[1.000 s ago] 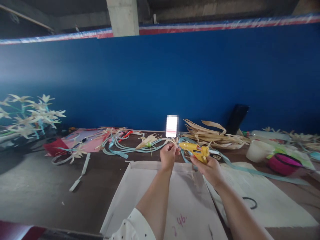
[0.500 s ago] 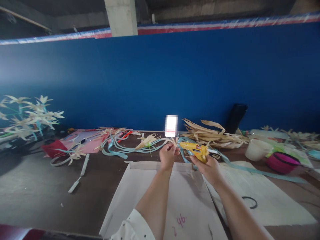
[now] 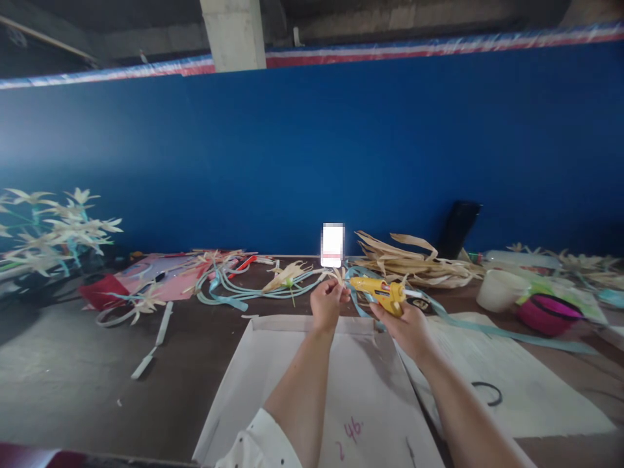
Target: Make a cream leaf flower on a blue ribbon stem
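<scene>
My right hand (image 3: 407,325) grips a yellow glue gun (image 3: 379,290), its nozzle pointing left toward my other hand. My left hand (image 3: 326,304) is closed in a pinch on a small pale husk flower (image 3: 338,274) held just in front of the nozzle. Both hands hover over the far edge of a white sheet of paper (image 3: 292,383) with pink writing on it.
Pale blue ribbon strips (image 3: 234,286) and a husk flower (image 3: 287,275) lie behind the paper. A pile of dried husks (image 3: 409,260) sits behind the gun. A white cup (image 3: 496,290), a pink bowl (image 3: 548,313), a second sheet (image 3: 517,383) are right; flower stems (image 3: 53,231) left.
The hands and glue gun hold almost the same pose; the view has only drifted slightly.
</scene>
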A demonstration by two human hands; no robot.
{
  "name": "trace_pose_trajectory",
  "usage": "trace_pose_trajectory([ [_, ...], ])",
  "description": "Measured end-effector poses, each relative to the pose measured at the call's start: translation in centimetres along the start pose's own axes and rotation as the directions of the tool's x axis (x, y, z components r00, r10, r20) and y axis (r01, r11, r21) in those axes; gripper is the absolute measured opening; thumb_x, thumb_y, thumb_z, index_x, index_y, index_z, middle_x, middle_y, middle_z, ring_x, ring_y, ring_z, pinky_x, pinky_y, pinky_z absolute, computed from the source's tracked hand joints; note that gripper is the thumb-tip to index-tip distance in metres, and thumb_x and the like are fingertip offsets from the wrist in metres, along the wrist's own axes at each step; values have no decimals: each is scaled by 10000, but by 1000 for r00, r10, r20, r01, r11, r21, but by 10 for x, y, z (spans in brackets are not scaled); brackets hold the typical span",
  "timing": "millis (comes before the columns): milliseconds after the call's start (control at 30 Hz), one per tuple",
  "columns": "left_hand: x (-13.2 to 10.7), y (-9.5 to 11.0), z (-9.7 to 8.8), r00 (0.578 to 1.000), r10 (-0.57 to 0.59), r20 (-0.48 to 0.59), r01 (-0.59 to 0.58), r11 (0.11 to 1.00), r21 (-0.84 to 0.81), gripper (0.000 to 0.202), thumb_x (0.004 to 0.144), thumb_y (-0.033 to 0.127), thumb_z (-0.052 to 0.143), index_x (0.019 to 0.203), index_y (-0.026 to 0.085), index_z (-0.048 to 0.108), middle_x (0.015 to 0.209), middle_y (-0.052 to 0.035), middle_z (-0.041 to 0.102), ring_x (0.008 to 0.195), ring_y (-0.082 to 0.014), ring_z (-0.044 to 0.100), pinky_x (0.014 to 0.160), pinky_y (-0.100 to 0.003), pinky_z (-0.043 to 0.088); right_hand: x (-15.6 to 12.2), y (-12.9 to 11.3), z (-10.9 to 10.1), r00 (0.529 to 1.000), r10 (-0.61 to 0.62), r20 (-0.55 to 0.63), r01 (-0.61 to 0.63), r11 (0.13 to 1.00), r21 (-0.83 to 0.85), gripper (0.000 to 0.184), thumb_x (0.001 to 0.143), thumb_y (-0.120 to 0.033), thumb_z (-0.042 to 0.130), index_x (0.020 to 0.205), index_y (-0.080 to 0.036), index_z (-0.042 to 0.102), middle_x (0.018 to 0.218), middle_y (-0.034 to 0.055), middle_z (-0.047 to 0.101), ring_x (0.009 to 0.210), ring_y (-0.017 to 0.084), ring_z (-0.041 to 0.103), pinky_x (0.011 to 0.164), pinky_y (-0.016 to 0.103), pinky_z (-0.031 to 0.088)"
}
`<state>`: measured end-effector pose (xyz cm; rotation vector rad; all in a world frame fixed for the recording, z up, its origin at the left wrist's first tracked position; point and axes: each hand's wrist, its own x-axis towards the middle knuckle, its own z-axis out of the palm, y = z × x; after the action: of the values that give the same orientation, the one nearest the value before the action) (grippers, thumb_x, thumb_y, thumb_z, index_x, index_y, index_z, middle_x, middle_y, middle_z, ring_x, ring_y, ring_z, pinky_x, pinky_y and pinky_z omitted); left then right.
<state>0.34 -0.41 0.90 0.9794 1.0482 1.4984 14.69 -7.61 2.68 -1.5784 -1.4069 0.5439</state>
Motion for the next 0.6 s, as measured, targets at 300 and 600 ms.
trace_pose_trajectory([
  [300, 2, -3, -1, 1000, -5, 9, 4, 1000, 30, 174, 714, 268, 615, 791, 114, 637, 623, -45, 665, 521, -137, 620, 538, -235, 500, 2, 2, 1, 999, 36, 7, -36, 999, -30, 439, 688, -557, 585, 785, -139, 674, 577, 32, 632, 609, 201, 592, 563, 261, 406],
  [600, 1, -2, 0, 1000, 14, 13, -15, 998, 54, 171, 715, 272, 610, 784, 118, 641, 629, -44, 665, 517, -136, 615, 541, -240, 498, 3, 5, 1, 999, 39, 5, -38, 998, -56, 449, 698, -565, 575, 824, -148, 681, 633, 35, 653, 629, 198, 588, 551, 256, 398],
])
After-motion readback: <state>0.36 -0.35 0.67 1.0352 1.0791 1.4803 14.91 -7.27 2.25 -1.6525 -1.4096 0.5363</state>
